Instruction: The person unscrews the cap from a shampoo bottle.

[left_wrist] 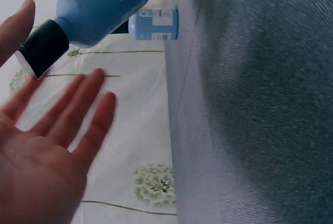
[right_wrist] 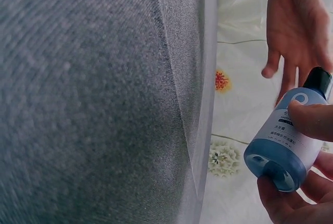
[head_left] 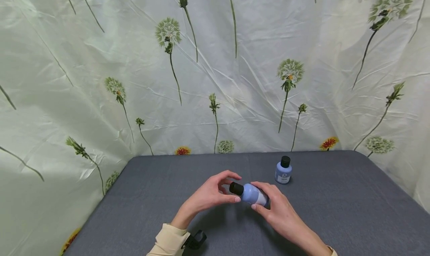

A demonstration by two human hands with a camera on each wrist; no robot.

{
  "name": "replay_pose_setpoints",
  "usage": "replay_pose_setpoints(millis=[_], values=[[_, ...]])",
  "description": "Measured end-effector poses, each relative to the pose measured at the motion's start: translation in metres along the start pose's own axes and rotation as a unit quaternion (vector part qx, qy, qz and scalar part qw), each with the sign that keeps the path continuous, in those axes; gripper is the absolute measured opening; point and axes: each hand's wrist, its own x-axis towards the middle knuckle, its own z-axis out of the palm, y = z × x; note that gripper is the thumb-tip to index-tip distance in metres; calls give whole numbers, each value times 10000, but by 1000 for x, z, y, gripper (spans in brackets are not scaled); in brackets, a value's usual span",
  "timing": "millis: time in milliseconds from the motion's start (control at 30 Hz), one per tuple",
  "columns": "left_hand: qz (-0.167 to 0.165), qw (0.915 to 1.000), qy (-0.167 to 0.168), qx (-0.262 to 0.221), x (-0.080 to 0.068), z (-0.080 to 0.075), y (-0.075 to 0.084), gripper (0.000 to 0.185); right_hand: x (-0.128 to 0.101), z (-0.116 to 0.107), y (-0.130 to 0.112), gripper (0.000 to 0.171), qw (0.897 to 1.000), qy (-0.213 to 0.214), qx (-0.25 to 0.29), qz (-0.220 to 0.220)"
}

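My right hand (head_left: 273, 206) grips a light blue bottle (head_left: 252, 193) by its body and holds it tilted above the grey table (head_left: 151, 196), black cap (head_left: 236, 188) pointing left. In the right wrist view the thumb (right_wrist: 312, 120) presses on the bottle's white label (right_wrist: 289, 138). My left hand (head_left: 218, 190) hovers open around the cap, fingers loosely bent and thumb close under the neck; in the left wrist view its palm (left_wrist: 41, 156) is spread beneath the cap (left_wrist: 42, 47). A second, smaller blue bottle (head_left: 283, 171) with a black cap stands upright on the table behind my right hand.
A pale cloth printed with dandelions (head_left: 215, 80) hangs behind and on both sides of the table. The grey tabletop reaches its far edge just beyond the standing bottle. A black strap (head_left: 195, 241) sits at my left cuff.
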Motion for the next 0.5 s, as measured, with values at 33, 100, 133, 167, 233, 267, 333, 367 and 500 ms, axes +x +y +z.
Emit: replay_pose_setpoints(millis=[33,100,133,167,233,267,333,367,500], values=[[158,9999,-53,-26,0,0,-1,43,0,0,0,57,10000,-21,-7,7],[495,9987,-136,-52,0,-1,-2,44,0,-1,0,57,10000,-54,-4,37],[654,9977,-159,-45,0,-1,-2,44,0,-1,0,57,10000,-65,-2,47],[754,9970,-180,-16,0,-2,-2,42,0,-1,0,57,10000,-68,0,58],[873,9959,-207,74,0,-2,-2,40,0,-2,-1,56,9999,-80,6,61],[895,9957,-210,116,0,-2,-1,39,0,-2,-1,56,9999,-79,17,68],[886,9957,-189,183,0,-2,0,40,1,-2,-1,56,9999,-86,27,64],[861,9959,-184,196,-1,-2,0,40,1,-2,-1,56,9999,-89,37,70],[718,9972,-138,173,-1,-1,2,40,0,-2,-1,56,9998,-119,76,104]])
